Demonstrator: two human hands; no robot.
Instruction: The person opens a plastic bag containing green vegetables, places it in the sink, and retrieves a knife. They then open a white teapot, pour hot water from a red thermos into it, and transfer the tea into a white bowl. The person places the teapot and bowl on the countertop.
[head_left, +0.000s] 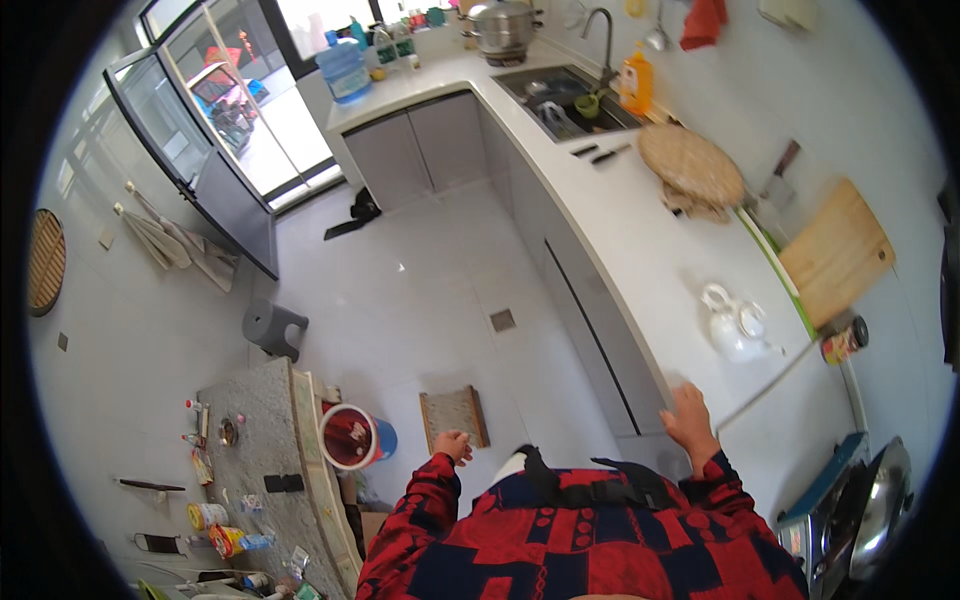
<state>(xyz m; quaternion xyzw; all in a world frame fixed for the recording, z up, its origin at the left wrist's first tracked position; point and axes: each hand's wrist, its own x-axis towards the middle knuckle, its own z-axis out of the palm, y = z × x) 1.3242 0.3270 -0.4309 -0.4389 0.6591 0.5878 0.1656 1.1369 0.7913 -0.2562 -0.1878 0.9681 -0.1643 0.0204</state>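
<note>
My left hand (454, 446) hangs in front of my body over the floor, its fingers loosely curled with nothing seen in them. Beneath it, a small wooden-edged board (444, 412) lies on the tiles. My right hand (690, 418) rests on the front edge of the white countertop (637, 285), and no object shows in its grasp. Closest to that hand is a white teapot (735, 330) with a looped handle and a lid. Behind the teapot, a wooden cutting board (840, 251) leans against the wall beside a cleaver (780, 172).
A round woven lid (690, 165), knives (607, 154) and a sink (547, 112) line the counter. To my left are a bucket (349, 437) and a cluttered stone-topped table (255, 420). Beyond stand a grey stool (274, 328) and an open door (225, 202). A stove (814, 517) is at right.
</note>
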